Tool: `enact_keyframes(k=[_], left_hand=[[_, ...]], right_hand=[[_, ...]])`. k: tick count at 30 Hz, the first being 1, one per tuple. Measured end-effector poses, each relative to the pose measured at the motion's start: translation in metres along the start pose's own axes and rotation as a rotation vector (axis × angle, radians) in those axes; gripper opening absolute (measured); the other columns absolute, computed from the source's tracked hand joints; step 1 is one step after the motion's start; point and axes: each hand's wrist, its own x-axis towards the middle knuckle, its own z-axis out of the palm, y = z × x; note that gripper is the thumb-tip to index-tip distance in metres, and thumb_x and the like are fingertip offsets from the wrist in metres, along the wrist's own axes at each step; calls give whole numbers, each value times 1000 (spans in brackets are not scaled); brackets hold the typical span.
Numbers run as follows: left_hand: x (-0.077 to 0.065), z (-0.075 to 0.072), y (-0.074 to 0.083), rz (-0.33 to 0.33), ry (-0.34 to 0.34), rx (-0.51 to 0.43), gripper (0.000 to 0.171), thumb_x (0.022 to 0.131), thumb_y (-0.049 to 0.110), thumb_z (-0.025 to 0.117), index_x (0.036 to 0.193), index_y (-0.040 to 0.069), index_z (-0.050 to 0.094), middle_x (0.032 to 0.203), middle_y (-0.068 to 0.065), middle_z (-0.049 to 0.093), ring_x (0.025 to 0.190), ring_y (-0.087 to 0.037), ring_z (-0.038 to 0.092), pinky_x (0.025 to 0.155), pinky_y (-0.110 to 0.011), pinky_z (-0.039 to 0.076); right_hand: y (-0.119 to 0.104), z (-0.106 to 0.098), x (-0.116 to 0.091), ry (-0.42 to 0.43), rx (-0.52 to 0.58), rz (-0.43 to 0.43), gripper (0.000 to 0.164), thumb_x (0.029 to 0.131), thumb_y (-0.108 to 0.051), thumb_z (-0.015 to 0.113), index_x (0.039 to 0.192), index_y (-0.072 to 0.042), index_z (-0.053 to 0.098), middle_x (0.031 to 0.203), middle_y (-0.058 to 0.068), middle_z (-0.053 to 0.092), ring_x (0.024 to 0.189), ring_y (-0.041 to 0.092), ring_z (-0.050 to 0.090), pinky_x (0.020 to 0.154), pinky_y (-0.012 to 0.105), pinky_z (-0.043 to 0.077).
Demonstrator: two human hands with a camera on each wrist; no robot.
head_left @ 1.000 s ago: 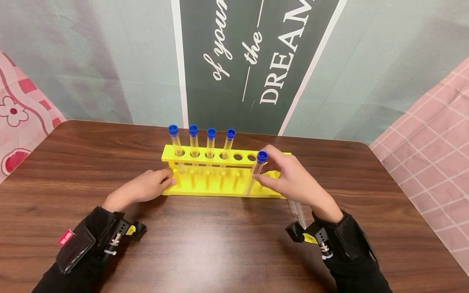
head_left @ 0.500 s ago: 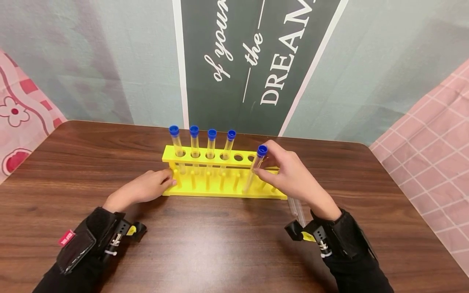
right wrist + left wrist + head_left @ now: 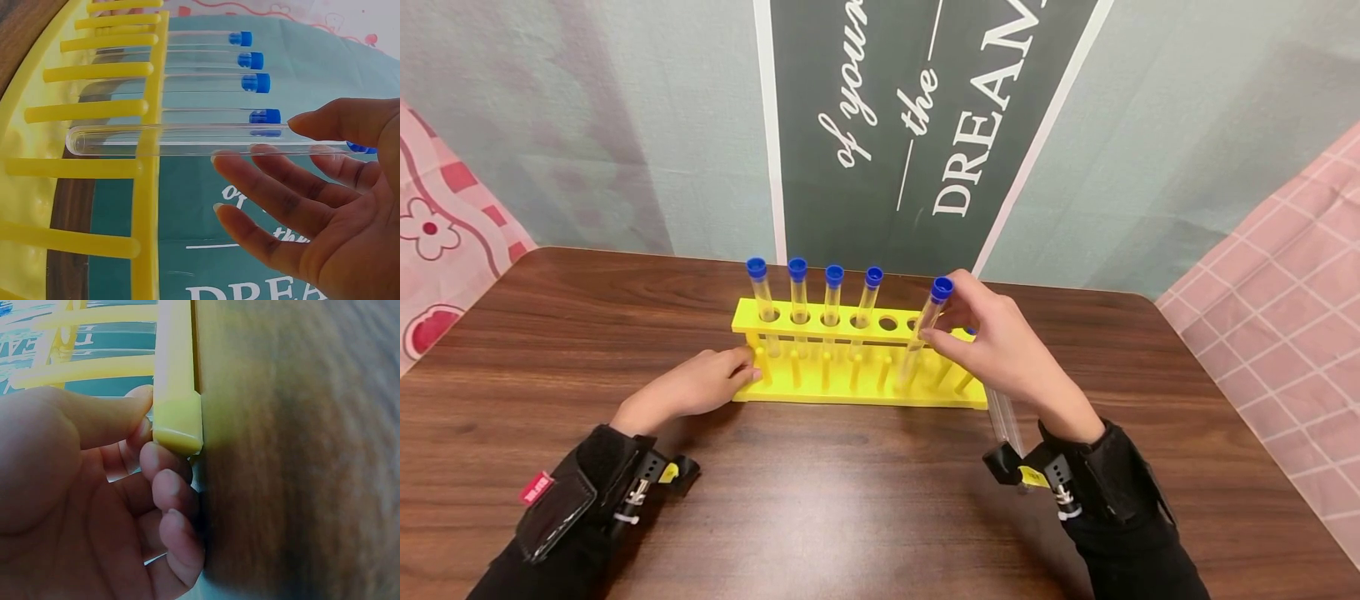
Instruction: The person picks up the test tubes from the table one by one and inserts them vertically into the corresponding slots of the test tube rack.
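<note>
Just right of centre in the head view, the right hand (image 3: 1003, 346) is pinching a clear test tube (image 3: 200, 139) between thumb and fingers. The tube is leaning, its blue cap (image 3: 942, 289) pointing up and to the right. Compared with 1.0 s ago, hand and tube are sitting higher in the frame, and the tube's rounded lower end is lying a little higher too. In the right wrist view the tube is crossing the top bar of the yellow rack (image 3: 808, 392), its lower end showing between 2 pegs; whether it is passing through a hole, I cannot tell. Under the right hand, a small blue patch (image 3: 972, 332) is now showing that the hand was covering 0.5 s ago.

Left of centre, the left hand (image 3: 711, 383) is gripping the rack's left end, thumb and fingers pinching the base, and is staying where it was in both earlier frames.

Farther out, 4 blue-capped tubes (image 3: 833, 287) are standing in the rack's left half, unchanged. Right of the rack, loose clear tubes (image 3: 1003, 421) are lying on the brown bench (image 3: 820, 500), partly hidden by the right wrist. Behind, a grey-green cloth (image 3: 700, 125) is hanging across the upper frame, bearing white lettering.
</note>
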Motion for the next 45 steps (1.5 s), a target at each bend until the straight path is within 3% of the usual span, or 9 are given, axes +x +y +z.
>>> enact_keyframes(k=[9,19,45], left_hand=[[0,0,0,-5,-3,-6,21,96,16,48,78,6,43,61,-1,33,52,-13,31,52,-27,28],[-1,1,1,-2,7,10,21,95,15,48,77,6,42,61,0,33,52,-13,30,52,-27,28],[0,0,2,-4,16,34,23,95,18,49,76,7,43,61,0,33,53,-13,32,52,-27,28]], right_hand=[[-5,-4,7,13,12,-5,23,81,6,62,97,0,47,86,6,59,79,15,62,73,26,50],[-11,-12,17,39,21,52,21,84,3,61,98,-1,47,88,6,59,77,16,60,67,26,48],[-14,-16,37,124,49,55,24,84,3,60,103,5,45,90,11,59,81,20,62,74,24,49]])
